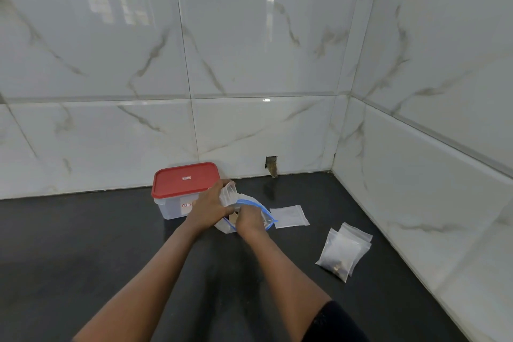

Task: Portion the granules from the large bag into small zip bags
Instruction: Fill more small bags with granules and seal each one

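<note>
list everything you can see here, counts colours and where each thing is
storage box: one, clear with a red lid, back left of the counter, against the wall
large zip bag: one, clear with a blue zip strip, mid-counter under both hands
held small zip bag: one, clear, above the large bag's mouth
empty small zip bag: one, clear, flat on the counter right of the large bag
filled small zip bags: at least two, overlapping, clear with pale contents, far right
counter: one, black
wall tiles: white with grey veins, behind and to the right
left hand: grips the held small zip bag
right hand: at the large bag's mouth, grip unclear
</note>
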### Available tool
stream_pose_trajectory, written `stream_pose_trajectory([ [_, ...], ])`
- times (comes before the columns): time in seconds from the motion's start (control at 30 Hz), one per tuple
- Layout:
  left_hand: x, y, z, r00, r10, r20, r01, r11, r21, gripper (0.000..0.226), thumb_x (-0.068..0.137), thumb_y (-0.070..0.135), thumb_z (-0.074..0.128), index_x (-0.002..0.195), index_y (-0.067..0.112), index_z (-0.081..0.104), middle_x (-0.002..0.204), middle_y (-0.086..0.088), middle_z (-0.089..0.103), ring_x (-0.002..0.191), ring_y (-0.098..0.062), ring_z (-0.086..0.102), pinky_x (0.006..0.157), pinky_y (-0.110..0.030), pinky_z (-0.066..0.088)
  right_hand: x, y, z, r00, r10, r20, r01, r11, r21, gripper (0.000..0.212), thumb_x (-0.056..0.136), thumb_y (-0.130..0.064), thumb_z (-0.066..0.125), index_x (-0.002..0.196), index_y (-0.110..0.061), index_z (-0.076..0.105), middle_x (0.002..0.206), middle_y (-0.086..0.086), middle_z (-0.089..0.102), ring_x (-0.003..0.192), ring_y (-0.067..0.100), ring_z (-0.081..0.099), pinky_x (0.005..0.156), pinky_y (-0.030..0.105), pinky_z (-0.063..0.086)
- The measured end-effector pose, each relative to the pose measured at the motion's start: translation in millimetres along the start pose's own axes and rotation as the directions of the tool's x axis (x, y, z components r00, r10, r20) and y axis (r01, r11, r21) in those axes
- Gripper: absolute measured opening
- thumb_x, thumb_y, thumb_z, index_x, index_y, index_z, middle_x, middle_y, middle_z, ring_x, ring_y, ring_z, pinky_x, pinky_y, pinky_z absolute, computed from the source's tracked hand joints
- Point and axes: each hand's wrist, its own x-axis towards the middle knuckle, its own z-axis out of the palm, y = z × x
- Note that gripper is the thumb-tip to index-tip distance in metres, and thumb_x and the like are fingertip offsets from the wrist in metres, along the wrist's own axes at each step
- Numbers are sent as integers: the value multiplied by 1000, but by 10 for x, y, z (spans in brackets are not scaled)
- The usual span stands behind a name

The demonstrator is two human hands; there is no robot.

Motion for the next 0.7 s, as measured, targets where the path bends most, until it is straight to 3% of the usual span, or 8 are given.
stream_pose_trajectory([
  [0.13,2,-5,5,999,34,-41,-34,999,6,51,74,28,73,120,22,51,108,5,60,98,-16,57,83,-28,45,21,29,94,1000,-11,-8,11,995,99,30,98,-14,40,120,-6,59,122,12,61,112,23,57,85,19,45],
  [0.2,-21,11,-7,999,33,-18,-33,999,-8,56,67,35,68,119,21,52,107,6,60,97,-16,58,78,-23,43,20,44,86,1000,-2,2,2,973,231,32,99,-11,39,123,-3,58,124,14,60,115,26,56,66,6,40],
  [0.3,-54,30,-29,999,37,1,-37,999,-13,71,54,52,57,119,24,52,104,11,59,95,-13,57,75,-22,42,45,35,90,994,102,29,-106,931,350,33,99,-9,36,124,0,55,125,13,58,120,25,53,83,20,41],
  [0.37,-69,20,-47,999,42,-12,-42,999,-20,76,50,57,52,119,25,52,103,12,58,94,-12,56,77,-24,42,36,25,95,982,179,62,-189,913,362,25,100,-11,36,112,-9,58,107,6,59,119,23,53,87,25,45],
  [0.43,-68,16,-55,999,39,-24,-40,999,-21,71,53,51,55,118,25,52,103,11,59,95,-14,57,78,-25,44,66,58,106,980,181,88,-201,914,353,20,99,-13,36,96,-21,54,95,3,48,120,23,52,89,27,45],
  [0.5,-62,20,-50,999,34,-38,-35,999,-19,60,62,39,61,119,23,53,104,8,61,97,-17,59,77,-25,44,80,28,112,974,197,110,-223,912,345,26,100,-14,37,115,-17,57,102,7,46,119,26,51,90,28,44],
  [0.6,-25,4,-33,996,49,-81,-48,999,9,47,77,23,70,121,17,53,108,1,63,97,-17,59,76,-21,40,153,-23,161,919,345,188,-391,760,518,35,100,-21,42,130,-6,51,104,6,48,94,18,48,65,19,41],
  [0.7,-1,-13,-42,993,45,-107,-41,998,44,47,79,21,70,122,17,51,109,0,62,91,-14,55,75,-22,38,203,-66,180,912,369,179,-392,655,647,33,100,-24,41,125,-5,52,107,9,53,92,16,47,76,20,40],
])
